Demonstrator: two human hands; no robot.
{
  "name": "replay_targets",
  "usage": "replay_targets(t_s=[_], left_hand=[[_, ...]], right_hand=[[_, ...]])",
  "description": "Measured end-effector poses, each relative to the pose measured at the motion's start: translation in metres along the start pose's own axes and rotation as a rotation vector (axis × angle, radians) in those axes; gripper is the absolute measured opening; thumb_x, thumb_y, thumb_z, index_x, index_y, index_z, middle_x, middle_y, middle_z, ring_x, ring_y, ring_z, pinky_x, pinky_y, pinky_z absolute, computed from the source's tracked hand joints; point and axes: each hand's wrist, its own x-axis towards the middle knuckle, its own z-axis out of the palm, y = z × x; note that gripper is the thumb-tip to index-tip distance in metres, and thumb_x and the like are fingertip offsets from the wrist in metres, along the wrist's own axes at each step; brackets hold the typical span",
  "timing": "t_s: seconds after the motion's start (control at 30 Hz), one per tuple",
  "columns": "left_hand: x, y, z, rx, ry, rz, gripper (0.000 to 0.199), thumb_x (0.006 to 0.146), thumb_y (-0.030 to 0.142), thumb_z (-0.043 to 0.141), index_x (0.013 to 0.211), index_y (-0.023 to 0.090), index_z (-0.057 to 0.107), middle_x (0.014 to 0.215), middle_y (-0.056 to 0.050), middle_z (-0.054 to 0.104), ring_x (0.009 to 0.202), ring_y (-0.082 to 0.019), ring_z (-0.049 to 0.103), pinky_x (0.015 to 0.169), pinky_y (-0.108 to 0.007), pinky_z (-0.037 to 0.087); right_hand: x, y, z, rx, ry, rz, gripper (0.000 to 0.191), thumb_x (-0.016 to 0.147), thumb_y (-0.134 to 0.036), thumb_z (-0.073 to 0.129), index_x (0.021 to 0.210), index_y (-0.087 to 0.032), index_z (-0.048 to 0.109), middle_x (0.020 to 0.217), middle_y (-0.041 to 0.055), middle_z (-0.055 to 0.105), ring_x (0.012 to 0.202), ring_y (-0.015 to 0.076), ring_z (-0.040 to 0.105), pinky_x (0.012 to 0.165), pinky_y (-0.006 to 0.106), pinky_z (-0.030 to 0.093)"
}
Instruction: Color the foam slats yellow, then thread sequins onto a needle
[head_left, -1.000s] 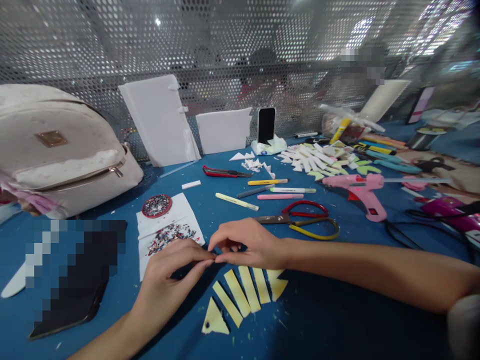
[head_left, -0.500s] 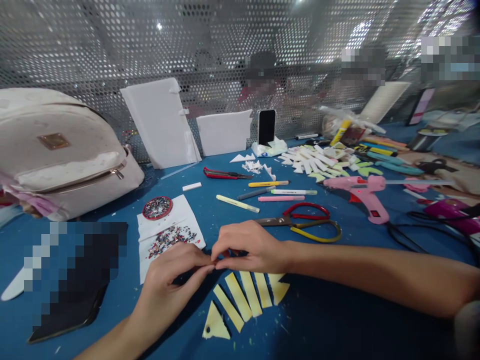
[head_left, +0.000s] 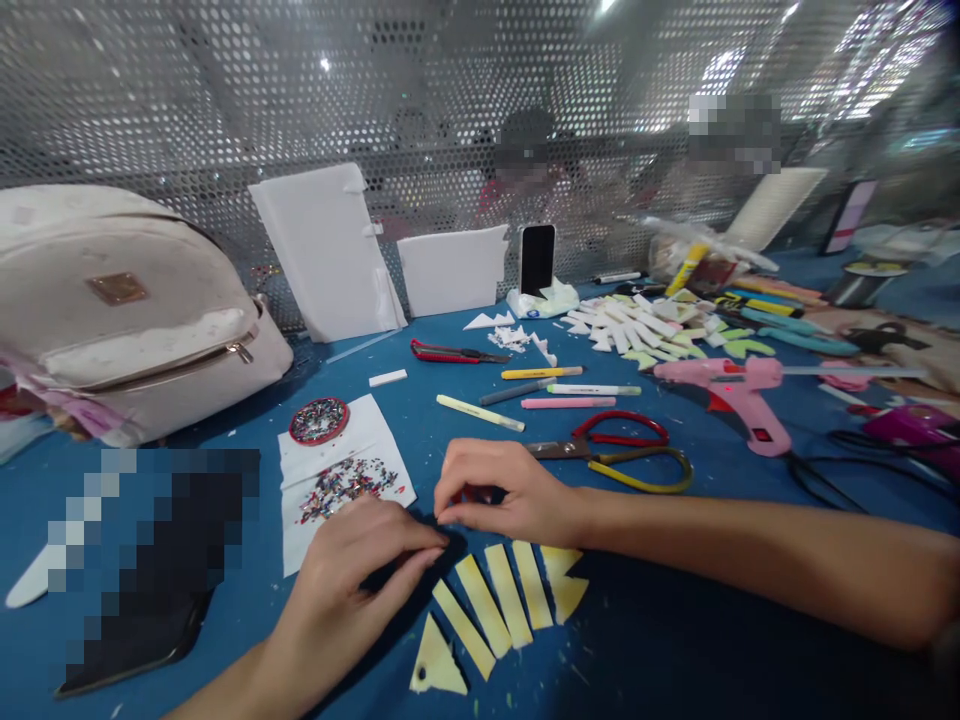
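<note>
Both of the person's hands are uncovered, the left hand point(head_left: 367, 555) and the right hand point(head_left: 510, 487) alike, with slender fingers and smooth, rounded backs. The fingernails are too small to make out clearly. Each wrist is bare and slim. The left forearm point(head_left: 247, 670) is bare along its visible length, a smooth, narrow shape. The right forearm point(head_left: 712, 535), also bare, shows more of its length and broadens steadily toward the elbow, where shadow and blur soften its outline.

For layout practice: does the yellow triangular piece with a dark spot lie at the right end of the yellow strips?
No: the triangular piece lies left of the strips, with a yellow notched piece at their right end.
</note>
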Motion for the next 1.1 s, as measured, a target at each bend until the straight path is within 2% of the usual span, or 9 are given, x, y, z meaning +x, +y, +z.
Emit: replay_targets(t_s=[0.1, 0.2, 0.27, 0.3, 0.4, 0.53, 0.7, 1.1], left_hand=[[-0.002, 0.002, 0.001, 0.041, -0.069, 0.078, 0.019, 0.095, 0.009, 0.063, 0.107, 0.023, 0.069, 0.087, -0.001, 0.077, 0.075, -0.015, 0.069, 0.073, -0.029, 0.048], [0.002, -0.004, -0.008, 0.11, -0.107, 0.13, 0.018, 0.095, 0.01, 0.063, 0.106, 0.023, 0.07, 0.086, 0.0, 0.077, 0.074, -0.016, 0.069, 0.073, -0.03, 0.048], [0.01, -0.018, -0.022, 0.148, -0.069, 0.05, 0.014, 0.096, 0.015, 0.063, 0.104, 0.023, 0.072, 0.093, -0.001, 0.079, 0.082, -0.017, 0.072, 0.078, -0.028, 0.051], [0.013, -0.027, -0.03, 0.152, -0.048, -0.044, 0.012, 0.097, 0.019, 0.062, 0.102, 0.023, 0.072, 0.095, -0.002, 0.079, 0.084, -0.017, 0.073, 0.078, -0.027, 0.053], [0.019, -0.061, -0.054, 0.19, 0.026, -0.221, 0.015, 0.095, 0.033, 0.065, 0.098, 0.022, 0.075, 0.096, -0.004, 0.079, 0.081, -0.019, 0.073, 0.073, -0.026, 0.054], [0.014, -0.092, -0.063, 0.19, -0.059, -0.293, 0.02, 0.093, 0.039, 0.064, 0.09, 0.022, 0.075, 0.093, -0.005, 0.079, 0.085, -0.021, 0.073, 0.078, -0.029, 0.055], [0.01, -0.092, -0.055, 0.18, -0.149, -0.299, 0.017, 0.095, 0.035, 0.062, 0.09, 0.025, 0.075, 0.097, -0.003, 0.077, 0.089, -0.02, 0.071, 0.082, -0.029, 0.054], [0.015, -0.084, -0.052, 0.275, -0.198, -0.343, 0.014, 0.093, 0.029, 0.059, 0.089, 0.026, 0.072, 0.099, -0.001, 0.074, 0.091, -0.02, 0.068, 0.083, -0.031, 0.051]], right_hand=[[0.002, 0.001, -0.001, 0.067, 0.074, 0.151, 0.015, 0.094, -0.028, 0.07, 0.087, -0.015, 0.07, 0.081, 0.001, 0.062, 0.069, 0.0096, 0.054, 0.059, 0.02, 0.041], [0.004, 0.001, -0.002, 0.111, 0.121, 0.285, 0.016, 0.094, -0.028, 0.07, 0.085, -0.014, 0.069, 0.081, -0.0002, 0.061, 0.068, 0.0086, 0.055, 0.062, 0.02, 0.043], [0.005, 0.001, -0.003, 0.132, 0.143, 0.334, 0.015, 0.093, -0.027, 0.07, 0.085, -0.014, 0.068, 0.082, -0.0002, 0.062, 0.069, 0.0089, 0.055, 0.062, 0.02, 0.043], [0.006, 0.001, -0.003, 0.141, 0.144, 0.347, 0.015, 0.093, -0.027, 0.07, 0.085, -0.014, 0.068, 0.082, 0.0, 0.062, 0.069, 0.0091, 0.055, 0.061, 0.02, 0.043], [0.007, 0.0, -0.002, 0.154, 0.131, 0.359, 0.016, 0.093, -0.029, 0.07, 0.085, -0.014, 0.068, 0.083, 0.0004, 0.062, 0.069, 0.0095, 0.055, 0.061, 0.02, 0.043], [0.007, 0.0, -0.002, 0.153, 0.122, 0.371, 0.016, 0.093, -0.029, 0.07, 0.085, -0.015, 0.068, 0.083, 0.0, 0.061, 0.068, 0.0096, 0.055, 0.061, 0.021, 0.043], [0.007, 0.0, -0.002, 0.157, 0.119, 0.387, 0.015, 0.093, -0.029, 0.07, 0.085, -0.016, 0.068, 0.082, -0.0002, 0.062, 0.068, 0.0097, 0.054, 0.061, 0.022, 0.043], [0.006, 0.001, -0.002, 0.164, 0.123, 0.386, 0.014, 0.093, -0.028, 0.069, 0.085, -0.017, 0.067, 0.082, -0.0004, 0.061, 0.068, 0.01, 0.054, 0.061, 0.022, 0.042]])
